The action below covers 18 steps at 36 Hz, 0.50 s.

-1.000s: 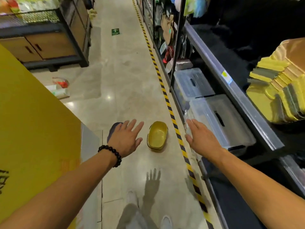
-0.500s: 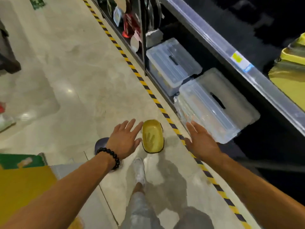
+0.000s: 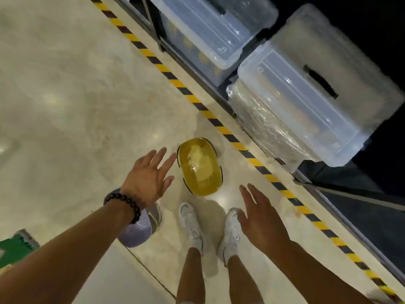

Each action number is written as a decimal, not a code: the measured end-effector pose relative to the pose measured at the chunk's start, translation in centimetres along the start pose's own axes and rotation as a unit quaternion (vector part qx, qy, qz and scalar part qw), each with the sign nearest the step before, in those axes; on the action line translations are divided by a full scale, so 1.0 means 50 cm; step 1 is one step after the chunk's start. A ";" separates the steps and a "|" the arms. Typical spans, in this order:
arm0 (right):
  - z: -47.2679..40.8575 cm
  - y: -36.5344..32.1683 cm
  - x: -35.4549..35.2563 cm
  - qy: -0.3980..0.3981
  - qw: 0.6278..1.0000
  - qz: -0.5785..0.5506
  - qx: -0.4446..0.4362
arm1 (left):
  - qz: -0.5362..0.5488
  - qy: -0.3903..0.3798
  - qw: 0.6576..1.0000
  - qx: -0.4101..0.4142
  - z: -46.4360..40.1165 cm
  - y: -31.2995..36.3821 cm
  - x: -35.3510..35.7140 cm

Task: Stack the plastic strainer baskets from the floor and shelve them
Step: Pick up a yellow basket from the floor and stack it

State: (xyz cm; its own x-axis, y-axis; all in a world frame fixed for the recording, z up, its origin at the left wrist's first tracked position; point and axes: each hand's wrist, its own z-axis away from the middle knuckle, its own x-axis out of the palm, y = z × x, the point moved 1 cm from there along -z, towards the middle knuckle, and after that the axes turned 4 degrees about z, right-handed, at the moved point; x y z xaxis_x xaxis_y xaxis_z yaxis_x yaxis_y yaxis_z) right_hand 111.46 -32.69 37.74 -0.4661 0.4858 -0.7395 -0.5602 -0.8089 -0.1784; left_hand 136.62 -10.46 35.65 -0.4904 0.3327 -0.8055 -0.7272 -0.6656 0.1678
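Standing over the floor (image 3: 65, 88), two white shoes (image 3: 190, 224) are seen nearest the camera, with both arms stretched down past them. The right hand (image 3: 260, 220) is held above the right shoe, fingers straight and released, nothing grasped. The left hand (image 3: 149, 176), with a beaded bracelet (image 3: 127, 204) at the wrist, is spread open too and empty; under that wrist a purple strainer basket (image 3: 135, 233) is partly hidden. Just beyond the shoes the yellow strainer basket (image 3: 199, 167) lies on the floor, open side up, close to the left fingertips but seemingly untouched. Farther off, the striped floor tape (image 3: 186, 93) and clear storage bins (image 3: 306, 88) on the bottom shelf are seen.

The reach for the first pick-up is judged to be in hand; next, the yellow basket's rim must be gripped. Compared with half a second ago, the baskets are seen closer and more directly below, and the right hand is drawn nearer.
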 end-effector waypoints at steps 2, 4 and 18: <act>-0.048 0.009 0.066 -0.016 1.000 -0.004 0.009 | -0.012 -0.011 1.000 0.006 -0.068 -0.013 0.052; -0.094 0.013 0.134 -0.026 0.999 -0.025 0.022 | -0.019 -0.013 1.000 0.016 -0.133 -0.024 0.102; -0.361 0.021 0.512 -0.089 0.984 -0.105 0.109 | -0.015 -0.023 0.999 0.028 -0.501 -0.082 0.376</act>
State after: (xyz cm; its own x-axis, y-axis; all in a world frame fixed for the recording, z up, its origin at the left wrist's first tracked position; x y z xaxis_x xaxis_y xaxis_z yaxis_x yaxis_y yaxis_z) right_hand 111.29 -27.07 6.89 -0.4263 0.7008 -0.5720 -0.7819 -0.6035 -0.1566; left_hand 142.41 -18.20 5.60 -0.4889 0.3828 -0.7839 -0.7668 -0.6170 0.1769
